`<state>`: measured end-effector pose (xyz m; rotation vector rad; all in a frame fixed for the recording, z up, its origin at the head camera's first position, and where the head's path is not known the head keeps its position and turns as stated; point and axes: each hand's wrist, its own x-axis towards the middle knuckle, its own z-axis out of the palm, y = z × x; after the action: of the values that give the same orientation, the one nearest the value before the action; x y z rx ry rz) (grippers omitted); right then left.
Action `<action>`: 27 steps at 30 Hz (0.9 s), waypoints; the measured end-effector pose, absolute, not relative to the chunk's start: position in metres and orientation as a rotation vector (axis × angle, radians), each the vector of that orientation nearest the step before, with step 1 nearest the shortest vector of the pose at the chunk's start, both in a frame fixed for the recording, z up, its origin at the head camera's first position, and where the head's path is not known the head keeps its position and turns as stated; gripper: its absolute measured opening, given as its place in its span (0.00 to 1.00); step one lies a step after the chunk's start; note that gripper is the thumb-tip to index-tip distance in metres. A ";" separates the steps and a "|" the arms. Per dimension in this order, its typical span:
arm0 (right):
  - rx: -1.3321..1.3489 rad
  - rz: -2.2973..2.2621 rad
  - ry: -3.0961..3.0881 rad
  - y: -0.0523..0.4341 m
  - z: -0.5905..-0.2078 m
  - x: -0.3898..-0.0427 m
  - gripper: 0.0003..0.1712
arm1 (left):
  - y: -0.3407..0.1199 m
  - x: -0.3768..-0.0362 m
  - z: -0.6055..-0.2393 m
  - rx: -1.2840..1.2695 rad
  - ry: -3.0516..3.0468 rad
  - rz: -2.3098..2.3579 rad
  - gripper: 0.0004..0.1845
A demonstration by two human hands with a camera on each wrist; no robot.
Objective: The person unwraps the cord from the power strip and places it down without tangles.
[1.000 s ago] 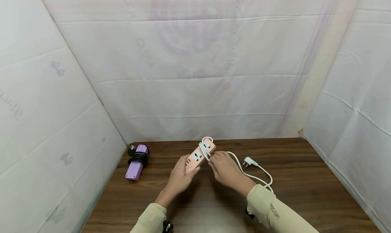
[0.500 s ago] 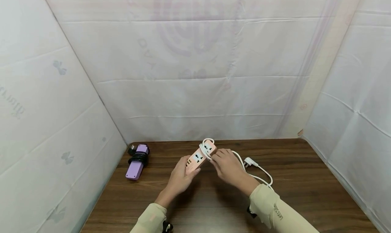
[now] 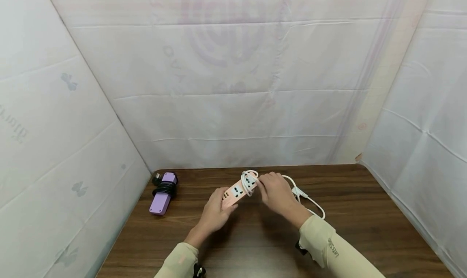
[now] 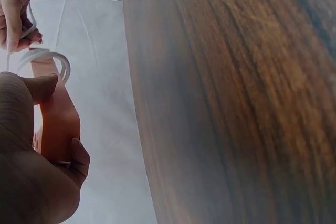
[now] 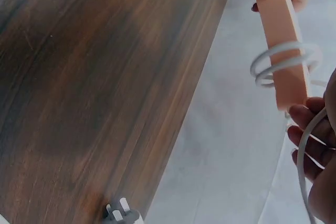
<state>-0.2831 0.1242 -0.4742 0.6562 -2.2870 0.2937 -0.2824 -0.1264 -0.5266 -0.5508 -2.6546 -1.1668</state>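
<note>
The pink power strip is held up above the table, near the middle of its far edge, with several turns of its white cord looped round its far end. The left hand grips the strip's near end, thumb on one side and fingers curled round the other. The right hand pinches the cord just beside the loops, its fingers bent over it. From there the cord trails right across the table to its white plug, which lies just beside the right hand. A purple power strip bound with a black cord lies near the table's far left corner, well apart. White sheeting closes the far, left and right edges; bare wood lies open toward the right edge.
</note>
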 end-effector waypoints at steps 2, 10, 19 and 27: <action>0.619 0.336 -2.317 0.126 -0.473 -0.284 0.07 | -0.128 -0.283 -0.527 -0.560 -2.649 -1.155 0.29; 0.474 0.394 -2.487 0.141 -0.474 -0.286 0.09 | -0.127 -0.279 -0.525 -0.568 -2.657 -1.181 0.28; 0.402 0.397 -2.613 0.159 -0.489 -0.280 0.07 | -0.132 -0.278 -0.527 -0.503 -2.567 -1.265 0.30; 0.473 0.435 -2.868 0.176 -0.495 -0.270 0.04 | -0.130 -0.279 -0.525 -0.490 -2.568 -1.283 0.29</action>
<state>-0.2702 0.1756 -0.4951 0.4733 -2.8679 0.4353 -0.2793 -0.1300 -0.5250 -0.4903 -2.5683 -1.2826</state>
